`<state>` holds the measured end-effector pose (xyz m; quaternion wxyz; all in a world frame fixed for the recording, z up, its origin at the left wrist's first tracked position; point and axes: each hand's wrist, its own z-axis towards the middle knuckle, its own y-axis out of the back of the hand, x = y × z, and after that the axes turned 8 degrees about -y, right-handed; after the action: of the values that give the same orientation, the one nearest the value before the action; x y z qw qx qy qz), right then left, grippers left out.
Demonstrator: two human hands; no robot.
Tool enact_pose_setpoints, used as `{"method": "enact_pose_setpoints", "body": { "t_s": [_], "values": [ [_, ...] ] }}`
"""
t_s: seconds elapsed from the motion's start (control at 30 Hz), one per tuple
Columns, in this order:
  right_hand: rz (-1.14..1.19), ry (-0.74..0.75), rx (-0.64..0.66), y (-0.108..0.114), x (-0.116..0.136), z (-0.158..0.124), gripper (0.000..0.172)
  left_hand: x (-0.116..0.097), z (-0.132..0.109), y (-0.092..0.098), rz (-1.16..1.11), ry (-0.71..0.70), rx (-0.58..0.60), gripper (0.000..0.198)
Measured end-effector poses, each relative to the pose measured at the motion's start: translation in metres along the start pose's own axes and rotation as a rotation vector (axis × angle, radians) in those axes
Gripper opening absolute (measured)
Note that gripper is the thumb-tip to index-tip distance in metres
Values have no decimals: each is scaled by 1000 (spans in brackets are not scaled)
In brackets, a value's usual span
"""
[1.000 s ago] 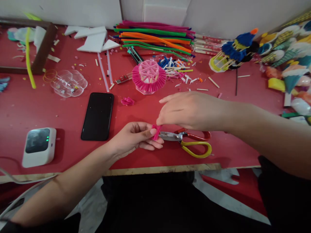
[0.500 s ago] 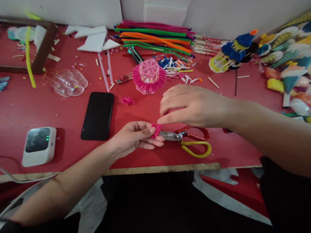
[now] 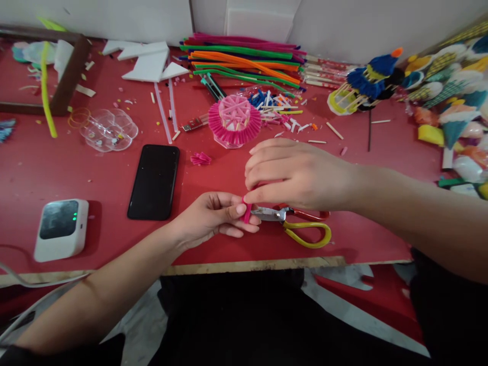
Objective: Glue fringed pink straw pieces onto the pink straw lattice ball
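Between thumb and fingers, my left hand (image 3: 219, 216) pinches a short pink pipe cleaner piece (image 3: 247, 212). My right hand (image 3: 293, 173) reaches over from the right, its fingers bent and fingertips closed at the top end of that same piece; its thumb is hidden. Just right of the piece lie scissors (image 3: 272, 213) with one red and one yellow handle, partly under my right hand. A small bundle of pink pipe cleaner pieces (image 3: 201, 158) rests beyond my left hand. Behind it stands a round pink carousel-like model (image 3: 234, 122) with a ruffled rim.
A black phone (image 3: 153, 182) and a white device with a screen (image 3: 61, 229) lie on the left. Coloured pipe cleaners (image 3: 244, 56) are piled at the back. A blue and yellow model (image 3: 362, 84) stands at the back right, beside many wrapped pieces (image 3: 450, 86).
My right hand has come slightly lower and left, covering more of the scissors' red handle. The pink piece in my fingers has turned more upright. My left hand has barely moved.
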<state>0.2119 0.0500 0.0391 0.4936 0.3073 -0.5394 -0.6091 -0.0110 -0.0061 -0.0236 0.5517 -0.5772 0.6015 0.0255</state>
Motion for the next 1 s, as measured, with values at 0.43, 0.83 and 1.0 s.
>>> {"method": "enact_pose_setpoints", "body": {
  "t_s": [0.43,0.83,1.0],
  "values": [
    [-104,41,-109,-6,7,-2,29,2,0,-2,15,-50,-44,29],
    [71,-323,-93,-38,37,-13,34,3,5,-4,-2,-262,-223,22],
    [224,-417,-95,-40,38,-10,40,3,5,-6,32,-311,-214,26]
  ]
}}
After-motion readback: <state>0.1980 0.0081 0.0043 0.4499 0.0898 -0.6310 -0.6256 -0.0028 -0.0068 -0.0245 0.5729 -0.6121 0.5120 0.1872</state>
